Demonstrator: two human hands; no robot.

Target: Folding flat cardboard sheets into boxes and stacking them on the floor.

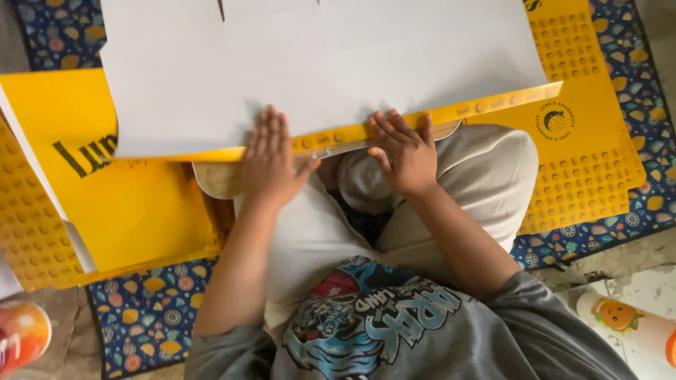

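Observation:
A large white sheet (324, 63) lies over a yellow cardboard panel (493, 107) across my crossed legs. My left hand (270, 158) presses flat on the sheet's near edge, fingers together and pointing away. My right hand (405, 151) rests on the yellow strip with fingers spread, touching its lower edge. A wooden board (218, 179) shows under the sheet, between the hands and to the left. Neither hand grips anything.
More yellow card sheets (120, 204) with a perforated dot pattern lie to the left and right (584, 183). A blue patterned mat (148, 317) covers the floor. An orange object (21, 334) sits at the lower left, and a white bottle with an orange picture (623, 317) at the lower right.

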